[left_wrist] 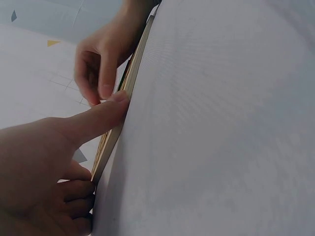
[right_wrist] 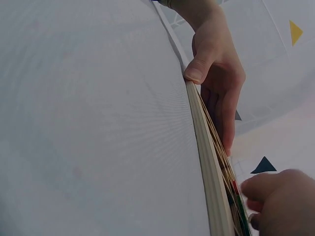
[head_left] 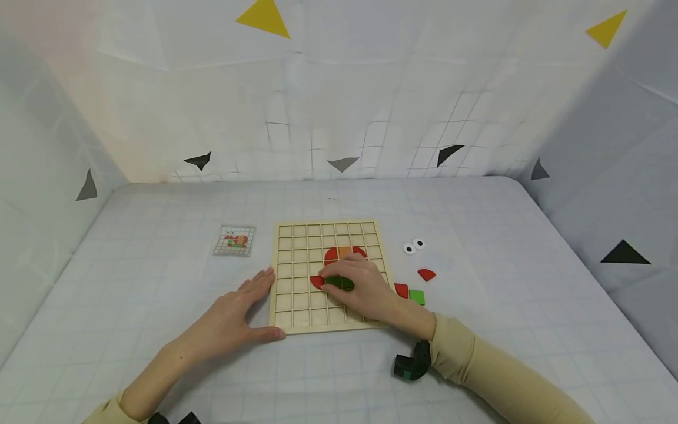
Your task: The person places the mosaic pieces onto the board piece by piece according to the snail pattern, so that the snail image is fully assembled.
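Note:
A square wooden grid board (head_left: pixel 325 330) lies on the table. My left hand (head_left: pixel 233 318) steadies its near left corner, thumb against the front edge and fingertips along the left side. Over the board, my right hand (head_left: pixel 365 285) pinches a red quarter-circle tile (head_left: pixel 316 282) with thumb and index finger, in a cell left of the middle. Green tiles (head_left: pixel 339 282) lie in the cells just to the right, partly under that hand. Farther back, an orange tile (head_left: pixel 344 251) sits between red rounded tiles (head_left: pixel 331 254); the hand hides some of this group.
Right of the board lie two round eye pieces (head_left: pixel 414 246), a loose red quarter-circle tile (head_left: pixel 426 275), another red tile (head_left: pixel 401 290) and a light green square tile (head_left: pixel 417 297). A small pattern card (head_left: pixel 235 241) is at the left. White cloth walls stand behind and beside.

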`<state>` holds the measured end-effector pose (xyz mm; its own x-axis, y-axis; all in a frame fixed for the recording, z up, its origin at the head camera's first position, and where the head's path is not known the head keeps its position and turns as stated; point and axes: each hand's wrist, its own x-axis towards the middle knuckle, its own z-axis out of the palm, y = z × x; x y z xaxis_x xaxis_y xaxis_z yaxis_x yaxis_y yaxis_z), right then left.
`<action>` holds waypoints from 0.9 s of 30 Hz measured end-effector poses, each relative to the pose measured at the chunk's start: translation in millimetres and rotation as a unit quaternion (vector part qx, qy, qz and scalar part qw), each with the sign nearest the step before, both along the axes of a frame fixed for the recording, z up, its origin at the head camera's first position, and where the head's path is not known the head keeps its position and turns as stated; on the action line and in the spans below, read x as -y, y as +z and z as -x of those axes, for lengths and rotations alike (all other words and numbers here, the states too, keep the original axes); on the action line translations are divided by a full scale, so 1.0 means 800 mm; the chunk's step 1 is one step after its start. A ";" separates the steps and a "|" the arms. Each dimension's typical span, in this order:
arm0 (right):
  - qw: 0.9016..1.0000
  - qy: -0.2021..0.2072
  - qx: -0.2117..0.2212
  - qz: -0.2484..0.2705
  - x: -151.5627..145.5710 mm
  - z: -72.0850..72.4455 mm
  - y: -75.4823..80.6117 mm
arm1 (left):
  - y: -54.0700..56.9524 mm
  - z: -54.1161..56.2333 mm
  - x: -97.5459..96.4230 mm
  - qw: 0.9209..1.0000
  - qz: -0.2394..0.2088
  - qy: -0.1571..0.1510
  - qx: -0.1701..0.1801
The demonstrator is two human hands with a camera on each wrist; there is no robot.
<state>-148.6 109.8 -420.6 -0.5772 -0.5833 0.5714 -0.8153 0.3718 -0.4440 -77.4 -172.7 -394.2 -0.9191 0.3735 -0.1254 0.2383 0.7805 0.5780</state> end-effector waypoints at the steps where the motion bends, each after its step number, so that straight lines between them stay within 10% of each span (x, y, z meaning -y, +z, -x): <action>1: 1.000 0.005 -0.005 0.012 0.000 0.000 0.003 | 0.000 0.000 0.000 1.000 0.000 0.000 0.000; 11: 0.996 0.023 0.011 0.087 -0.061 0.022 0.038 | -0.002 0.000 -0.003 1.000 0.000 -0.001 0.004; 27: 0.998 -0.004 0.065 -0.004 -0.202 -0.003 0.002 | -0.002 0.001 0.000 1.000 0.008 -0.004 -0.007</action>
